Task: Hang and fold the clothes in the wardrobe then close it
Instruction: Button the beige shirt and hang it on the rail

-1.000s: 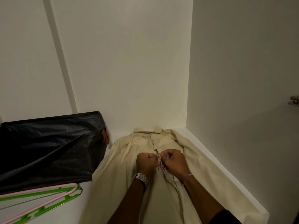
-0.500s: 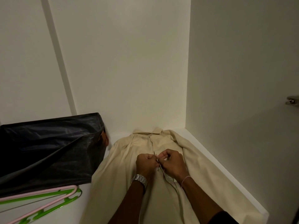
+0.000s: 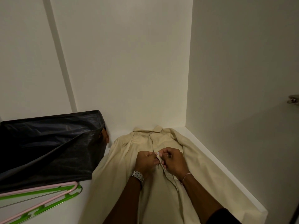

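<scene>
White wardrobe walls (image 3: 129, 62) go up at the back and on the right, and the wardrobe floor (image 3: 215, 160) is white too. A cream shirt (image 3: 116, 183) lies flat on that floor, in the right corner. Its collar (image 3: 155, 130) points to the back wall and the rest runs toward the person.

Both hands are in the middle of the shirt front, close together and almost touching. The left hand (image 3: 146, 161), with a silver watch (image 3: 137, 175) on the wrist, has its fingers curled and pinches one edge of the shirt opening. The right hand (image 3: 173, 161), with a thin bracelet (image 3: 186, 175) on the wrist, has its fingers curled too and pinches the other edge. It looks like the person is doing up a button, but the button is too small to see.

A black bag (image 3: 48, 143) sits on the left, just beside the shirt. Two hangers lie in front of it, a pink hanger (image 3: 40, 206) on top of a green hanger (image 3: 45, 191). Nothing is on them.

So the job looks like it is only near the start. The shirt is laid out but not folded and not hung up. The hangers are not used yet. The wardrobe is open, with a metal hinge (image 3: 293, 99) showing on the right. I think the buttons come first, then the folding or hanging, and closing the door comes last.
</scene>
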